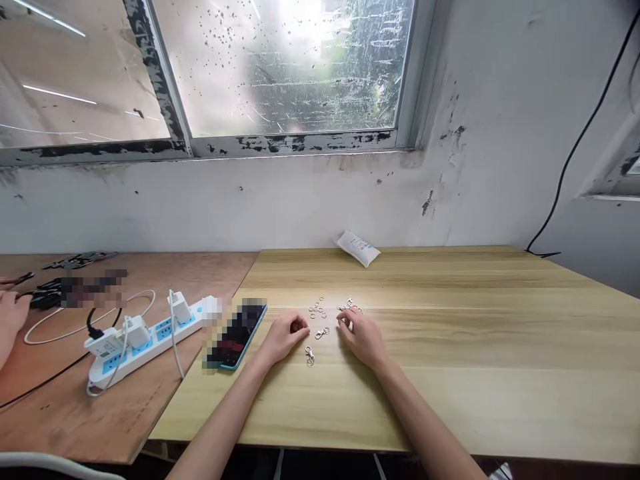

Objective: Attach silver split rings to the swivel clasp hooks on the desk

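Observation:
My left hand point(285, 337) rests on the light wooden table with its fingers curled together; anything between them is hidden. My right hand point(364, 339) is bent over the near edge of a small pile of silver metal clasps point(350, 303). Its fingertips are drawn in at the pile, and I cannot make out what they grip. Between my hands lies a silver swivel clasp with a ring point(322, 333). Nearer to me is another clasp with a ring point(310, 356). Several loose split rings point(317, 309) lie scattered just beyond my left hand.
A phone point(239, 335) lies left of my left hand. Further left, a white power strip point(150, 343) with plugs and cables sits on a reddish-brown table point(75, 427). Another person's hand point(13, 317) shows at the left edge. A white packet point(358, 248) lies by the wall.

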Demonstrator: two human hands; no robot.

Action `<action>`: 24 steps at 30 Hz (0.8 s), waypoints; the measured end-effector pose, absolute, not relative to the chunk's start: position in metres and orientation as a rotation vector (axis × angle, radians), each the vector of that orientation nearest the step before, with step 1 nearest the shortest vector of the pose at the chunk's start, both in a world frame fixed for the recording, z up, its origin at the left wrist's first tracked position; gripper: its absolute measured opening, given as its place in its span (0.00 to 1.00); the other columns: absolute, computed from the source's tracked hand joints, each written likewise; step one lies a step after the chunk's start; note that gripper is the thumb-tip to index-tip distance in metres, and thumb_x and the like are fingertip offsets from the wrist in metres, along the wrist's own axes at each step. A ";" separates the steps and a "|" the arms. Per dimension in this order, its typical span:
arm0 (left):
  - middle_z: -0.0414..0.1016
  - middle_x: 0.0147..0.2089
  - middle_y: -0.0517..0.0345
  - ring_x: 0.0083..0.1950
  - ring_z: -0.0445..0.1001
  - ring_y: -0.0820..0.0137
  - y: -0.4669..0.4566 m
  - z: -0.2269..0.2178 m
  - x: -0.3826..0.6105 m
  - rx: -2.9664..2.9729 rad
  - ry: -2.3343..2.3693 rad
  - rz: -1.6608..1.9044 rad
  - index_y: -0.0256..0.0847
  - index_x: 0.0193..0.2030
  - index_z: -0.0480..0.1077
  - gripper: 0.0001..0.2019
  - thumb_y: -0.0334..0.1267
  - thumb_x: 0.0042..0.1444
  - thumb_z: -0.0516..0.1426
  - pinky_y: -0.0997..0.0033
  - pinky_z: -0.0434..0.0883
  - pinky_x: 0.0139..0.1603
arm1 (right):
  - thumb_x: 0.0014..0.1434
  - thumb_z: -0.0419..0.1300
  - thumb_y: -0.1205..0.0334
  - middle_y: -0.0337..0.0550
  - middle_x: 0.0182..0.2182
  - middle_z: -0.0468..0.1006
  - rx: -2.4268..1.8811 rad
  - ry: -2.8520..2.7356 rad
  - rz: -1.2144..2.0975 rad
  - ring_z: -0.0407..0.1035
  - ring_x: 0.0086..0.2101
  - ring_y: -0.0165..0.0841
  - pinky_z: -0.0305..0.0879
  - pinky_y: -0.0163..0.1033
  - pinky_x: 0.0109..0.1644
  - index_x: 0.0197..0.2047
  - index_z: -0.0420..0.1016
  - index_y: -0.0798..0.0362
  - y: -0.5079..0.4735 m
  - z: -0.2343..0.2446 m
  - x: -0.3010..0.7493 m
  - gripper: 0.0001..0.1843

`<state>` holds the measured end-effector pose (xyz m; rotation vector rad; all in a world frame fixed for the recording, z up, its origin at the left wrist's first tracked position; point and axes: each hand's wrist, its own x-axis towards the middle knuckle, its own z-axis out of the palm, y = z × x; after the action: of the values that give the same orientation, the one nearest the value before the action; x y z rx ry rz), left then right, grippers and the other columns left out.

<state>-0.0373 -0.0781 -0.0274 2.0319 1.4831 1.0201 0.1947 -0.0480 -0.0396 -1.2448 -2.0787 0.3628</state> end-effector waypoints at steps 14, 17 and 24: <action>0.75 0.31 0.56 0.36 0.71 0.69 -0.079 -0.008 -0.017 1.724 1.223 1.187 0.37 0.28 0.75 0.10 0.42 0.49 0.66 0.70 0.67 0.40 | 0.63 0.57 0.54 0.41 0.35 0.70 -0.821 -2.092 0.969 0.61 0.28 0.28 0.60 0.35 0.33 0.47 0.77 0.50 -0.060 -0.023 0.179 0.14; 0.75 0.31 0.57 0.35 0.72 0.69 -0.074 -0.006 -0.015 1.691 1.154 1.148 0.37 0.27 0.74 0.11 0.43 0.49 0.66 0.70 0.68 0.40 | 0.65 0.54 0.51 0.43 0.35 0.71 -0.810 -2.045 1.023 0.64 0.31 0.30 0.61 0.34 0.33 0.39 0.79 0.51 -0.059 -0.023 0.182 0.16; 0.76 0.29 0.58 0.33 0.73 0.70 -0.059 -0.002 -0.010 1.545 1.135 1.078 0.37 0.28 0.73 0.11 0.43 0.47 0.67 0.71 0.67 0.37 | 0.65 0.54 0.50 0.43 0.38 0.75 -0.814 -2.032 1.130 0.63 0.29 0.29 0.60 0.34 0.32 0.46 0.77 0.49 -0.045 -0.020 0.189 0.16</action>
<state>-0.0098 -0.0594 -0.0022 1.5450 1.1353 1.0780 0.1891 -0.0447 -0.0204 -0.8137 -2.0323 1.1301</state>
